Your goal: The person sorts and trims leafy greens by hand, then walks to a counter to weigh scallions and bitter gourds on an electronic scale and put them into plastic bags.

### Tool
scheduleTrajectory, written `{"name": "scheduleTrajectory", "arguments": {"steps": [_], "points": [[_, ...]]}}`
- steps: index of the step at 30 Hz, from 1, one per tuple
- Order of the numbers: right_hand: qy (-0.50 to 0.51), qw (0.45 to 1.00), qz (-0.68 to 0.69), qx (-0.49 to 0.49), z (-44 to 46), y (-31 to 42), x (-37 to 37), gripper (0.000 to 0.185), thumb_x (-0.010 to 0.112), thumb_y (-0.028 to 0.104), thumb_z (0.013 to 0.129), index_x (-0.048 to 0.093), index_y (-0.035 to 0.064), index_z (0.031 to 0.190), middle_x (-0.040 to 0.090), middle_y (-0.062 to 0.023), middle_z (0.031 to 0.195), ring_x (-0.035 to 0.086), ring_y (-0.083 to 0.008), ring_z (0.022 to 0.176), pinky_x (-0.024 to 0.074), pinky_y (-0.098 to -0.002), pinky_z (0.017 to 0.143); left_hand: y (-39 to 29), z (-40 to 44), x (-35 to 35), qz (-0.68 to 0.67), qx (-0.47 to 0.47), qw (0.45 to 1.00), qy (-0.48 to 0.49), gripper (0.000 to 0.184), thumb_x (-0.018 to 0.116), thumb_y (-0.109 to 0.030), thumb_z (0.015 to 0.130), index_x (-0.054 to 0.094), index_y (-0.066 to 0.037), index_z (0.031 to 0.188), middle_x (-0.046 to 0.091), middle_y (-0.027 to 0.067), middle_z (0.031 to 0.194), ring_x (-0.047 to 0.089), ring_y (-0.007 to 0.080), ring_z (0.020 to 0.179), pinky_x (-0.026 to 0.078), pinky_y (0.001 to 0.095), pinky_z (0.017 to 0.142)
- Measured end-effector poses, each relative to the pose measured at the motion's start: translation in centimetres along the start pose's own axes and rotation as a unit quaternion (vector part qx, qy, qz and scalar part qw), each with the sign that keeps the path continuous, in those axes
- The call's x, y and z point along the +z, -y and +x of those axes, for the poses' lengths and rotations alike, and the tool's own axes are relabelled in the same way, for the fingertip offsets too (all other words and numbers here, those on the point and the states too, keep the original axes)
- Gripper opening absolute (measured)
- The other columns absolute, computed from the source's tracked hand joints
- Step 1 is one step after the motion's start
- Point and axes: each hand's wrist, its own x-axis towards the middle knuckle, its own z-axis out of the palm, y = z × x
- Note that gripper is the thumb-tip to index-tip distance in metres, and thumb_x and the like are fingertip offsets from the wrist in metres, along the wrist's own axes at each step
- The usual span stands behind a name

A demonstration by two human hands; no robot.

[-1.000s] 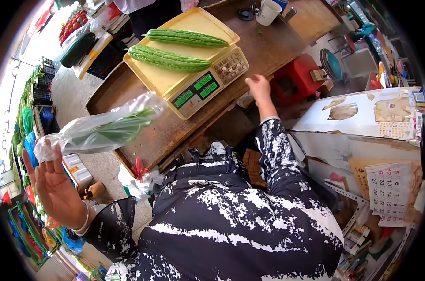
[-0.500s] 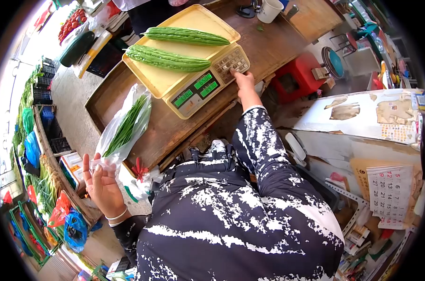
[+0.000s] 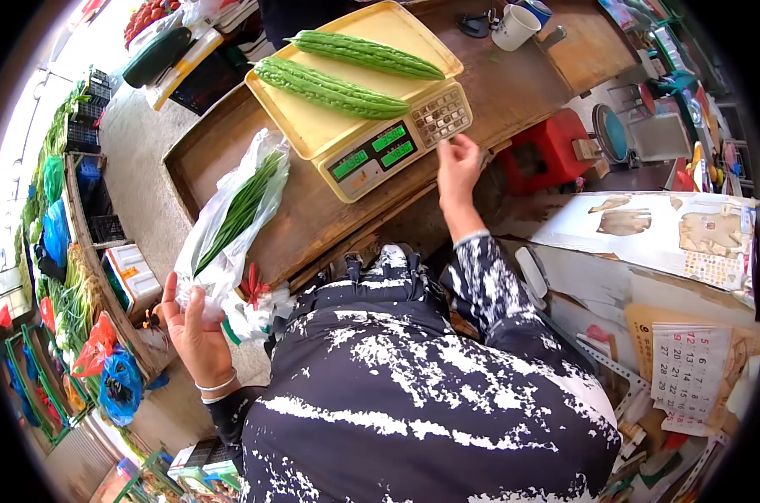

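Two green bitter gourds (image 3: 334, 90) lie side by side in the yellow tray of a weighing scale (image 3: 367, 168) with lit green displays. My right hand (image 3: 459, 172) is just below the scale's keypad (image 3: 443, 116), its thumb and fingertips pressed together; anything between them is too small to make out. A clear plastic bag (image 3: 267, 191) with long green stalks (image 3: 244, 210) inside rests over the table's left end. At the bag's lower end is my left hand (image 3: 197, 323), palm up, fingers apart, some fingers behind the plastic.
The wooden table (image 3: 514, 92) also bears a white mug (image 3: 515, 28). A red stool (image 3: 547, 151) stands to the right of the table. Crates of vegetables (image 3: 82, 285) line the left side. A calendar (image 3: 688, 373) hangs at lower right.
My right hand has come away from the keypad, down and to the right. The bag, flung out to the left a second ago, now lies by the table. The whole view has shifted slightly.
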Motion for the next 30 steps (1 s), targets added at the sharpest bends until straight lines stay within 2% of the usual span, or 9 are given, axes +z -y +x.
{"name": "scheduleTrajectory", "arguments": {"steps": [5, 7, 10, 12, 15, 19, 23, 27, 30], "points": [[0.392, 0.914, -0.045, -0.091, -10.1, 6.2, 3.8, 0.019, 0.055, 0.023, 0.084, 0.06, 0.0053, 0.078, 0.058, -0.0038, 0.07, 0.054, -0.0105, 0.067, 0.0466, -0.0235, 0.06, 0.5, -0.5, -0.8, -0.021, -0.017, 0.999, 0.03, 0.046, 0.05, -0.003, 0.08, 0.036, -0.005, 0.124, 0.052, 0.0045, 0.091, 0.053, 0.0101, 0.076, 0.047, 0.022, 0.061], [0.373, 0.866, 0.016, -0.331, -12.8, 6.9, 7.7, 0.019, 0.056, 0.024, 0.081, 0.061, 0.0065, 0.078, 0.059, -0.0058, 0.07, 0.056, -0.0167, 0.069, 0.0464, -0.0311, 0.065, 0.4, -0.6, -0.7, -0.048, -0.001, 0.998, 0.029, 0.046, 0.049, 0.001, 0.079, 0.036, -0.003, 0.124, 0.052, 0.0046, 0.091, 0.052, 0.0093, 0.076, 0.047, 0.0234, 0.067], [0.426, 0.811, 0.05, -0.398, -15.4, 8.6, 11.6, 0.019, 0.055, 0.026, 0.08, 0.061, 0.0082, 0.079, 0.06, -0.0077, 0.075, 0.057, -0.0227, 0.072, 0.0444, -0.0361, 0.07, 0.9, -0.1, -3.2, -0.027, 0.072, 0.996, 0.033, 0.047, 0.048, 0.004, 0.078, 0.036, -0.001, 0.123, 0.051, 0.0046, 0.09, 0.051, 0.0094, 0.078, 0.046, 0.0255, 0.073], [0.48, 0.706, -0.121, -0.506, -16.2, 8.7, 13.7, 0.023, 0.051, 0.03, 0.081, 0.062, 0.0101, 0.081, 0.06, -0.0081, 0.08, 0.057, -0.0236, 0.075, 0.0433, -0.0352, 0.071, 0.0, -0.6, -3.1, -0.029, 0.081, 0.996, 0.004, 0.047, 0.046, 0.007, 0.076, 0.038, -0.001, 0.121, 0.05, 0.0037, 0.089, 0.049, 0.0091, 0.078, 0.046, 0.0248, 0.072], [0.612, 0.64, -0.324, -0.334, -15.9, 8.2, 17.5, 0.03, 0.046, 0.031, 0.081, 0.062, 0.0056, 0.082, 0.06, -0.0145, 0.087, 0.057, -0.029, 0.086, 0.0451, -0.0397, 0.075, -0.4, -1.2, -4.0, -0.054, 0.069, 0.996, -0.017, 0.047, 0.046, 0.01, 0.073, 0.04, 0.0, 0.119, 0.049, 0.0031, 0.087, 0.048, 0.0091, 0.079, 0.045, 0.0236, 0.073], [0.607, 0.552, -0.451, -0.351, -12.8, 9.1, 19.8, 0.032, 0.047, 0.028, 0.081, 0.06, 0.0021, 0.094, 0.06, -0.0199, 0.091, 0.058, -0.0304, 0.086, 0.0458, -0.0404, 0.076, -0.4, -2.2, -5.9, -0.048, 0.054, 0.996, -0.053, 0.045, 0.049, 0.006, 0.073, 0.042, 0.001, 0.117, 0.054, 0.0079, 0.088, 0.049, 0.0074, 0.07, 0.039, 0.0166, 0.063], [0.562, 0.606, -0.432, -0.361, -9.9, 10.8, 20.1, 0.027, 0.046, 0.023, 0.083, 0.06, 0.0041, 0.095, 0.061, -0.0163, 0.09, 0.059, -0.0283, 0.085, 0.0459, -0.0402, 0.074, -0.3, -3.3, -7.5, -0.047, 0.036, 0.996, -0.066, 0.041, 0.05, 0.005, 0.074, 0.043, 0.002, 0.114, 0.056, 0.0092, 0.088, 0.047, 0.0065, 0.062, 0.038, 0.0162, 0.057], [0.52, 0.536, -0.498, -0.439, -9.9, 14.9, 17.6, 0.025, 0.044, 0.023, 0.084, 0.059, 0.0065, 0.097, 0.061, -0.0145, 0.088, 0.059, -0.0284, 0.082, 0.0461, -0.0403, 0.072, -0.5, -3.8, -8.5, -0.033, 0.04, 0.996, -0.078, 0.039, 0.05, 0.003, 0.076, 0.044, 0.001, 0.114, 0.058, 0.0087, 0.088, 0.048, 0.006, 0.064, 0.038, 0.0159, 0.058], [0.481, 0.626, -0.318, -0.525, -9.5, 17.5, 16.2, 0.022, 0.046, 0.021, 0.083, 0.059, 0.0084, 0.096, 0.06, -0.0155, 0.079, 0.058, -0.0322, 0.072, 0.0465, -0.0404, 0.067, -0.9, -4.2, -10.1, -0.038, 0.062, 0.991, -0.115, 0.038, 0.051, 0.002, 0.077, 0.044, 0.0, 0.114, 0.059, 0.0091, 0.089, 0.049, 0.0056, 0.066, 0.039, 0.0158, 0.059]]}}
